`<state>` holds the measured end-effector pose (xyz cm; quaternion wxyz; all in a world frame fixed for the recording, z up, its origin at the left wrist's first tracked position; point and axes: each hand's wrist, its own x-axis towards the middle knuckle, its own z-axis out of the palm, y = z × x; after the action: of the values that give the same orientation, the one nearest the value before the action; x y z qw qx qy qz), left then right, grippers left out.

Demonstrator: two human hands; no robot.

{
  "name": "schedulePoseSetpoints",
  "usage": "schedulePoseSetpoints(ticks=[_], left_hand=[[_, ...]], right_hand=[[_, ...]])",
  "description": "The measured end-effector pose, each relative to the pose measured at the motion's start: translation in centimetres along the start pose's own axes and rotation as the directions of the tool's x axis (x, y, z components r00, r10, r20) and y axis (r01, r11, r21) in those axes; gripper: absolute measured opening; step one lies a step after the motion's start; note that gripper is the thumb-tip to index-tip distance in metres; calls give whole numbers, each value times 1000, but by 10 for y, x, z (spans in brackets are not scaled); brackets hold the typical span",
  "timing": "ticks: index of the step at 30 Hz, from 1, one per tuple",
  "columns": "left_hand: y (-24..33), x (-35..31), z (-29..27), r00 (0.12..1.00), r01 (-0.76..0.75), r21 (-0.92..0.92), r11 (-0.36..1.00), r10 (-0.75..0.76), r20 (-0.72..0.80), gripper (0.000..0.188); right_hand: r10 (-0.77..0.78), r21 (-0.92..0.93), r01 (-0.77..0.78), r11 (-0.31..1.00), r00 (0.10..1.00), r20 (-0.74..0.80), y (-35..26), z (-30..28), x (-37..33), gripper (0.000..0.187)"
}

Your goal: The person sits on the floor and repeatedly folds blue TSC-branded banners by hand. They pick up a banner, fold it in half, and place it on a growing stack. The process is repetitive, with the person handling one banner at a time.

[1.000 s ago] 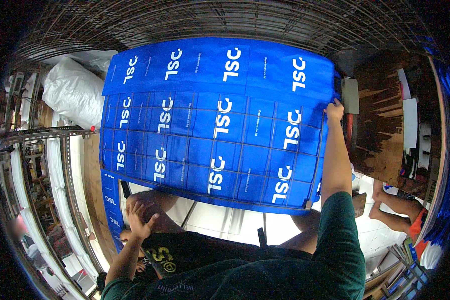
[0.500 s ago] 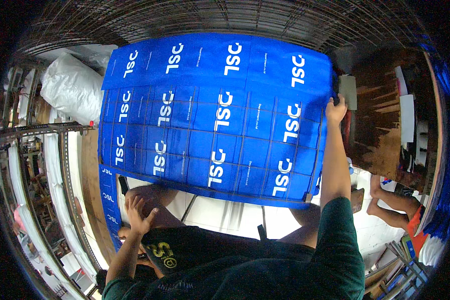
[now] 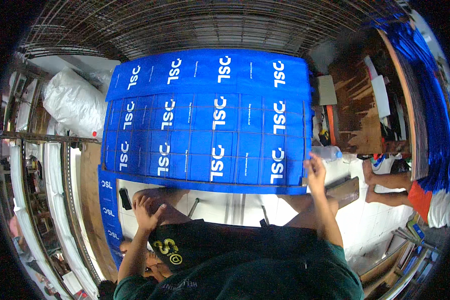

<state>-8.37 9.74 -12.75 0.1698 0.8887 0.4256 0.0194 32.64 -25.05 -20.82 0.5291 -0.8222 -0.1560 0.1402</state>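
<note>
Here, flat blue fabric (image 3: 200, 117), thin wire grid (image 3: 238, 132), blurred right hand (image 3: 316, 173) near.

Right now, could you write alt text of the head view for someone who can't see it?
Blue printed material, its nearer part under a thin wire grid, spreads across the middle; a person rests the left hand on the left knee, the blurred right hand near the material's nearest right corner. A bulky white bag is at left.
</note>
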Motion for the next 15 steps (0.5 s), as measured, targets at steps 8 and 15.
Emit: schedulePoseSetpoints(ticks=[8, 15], left_hand=[[1, -16, 8, 990, -114, -4, 994, 114, 81, 54], [155, -79, 30, 634, -477, -323, 818, 574, 518, 72]], right_hand=[[99, -135, -35, 990, 857, 506, -40, 26, -156, 31], [121, -339, 31, 940, 900, 418, 25, 30, -139, 34]])
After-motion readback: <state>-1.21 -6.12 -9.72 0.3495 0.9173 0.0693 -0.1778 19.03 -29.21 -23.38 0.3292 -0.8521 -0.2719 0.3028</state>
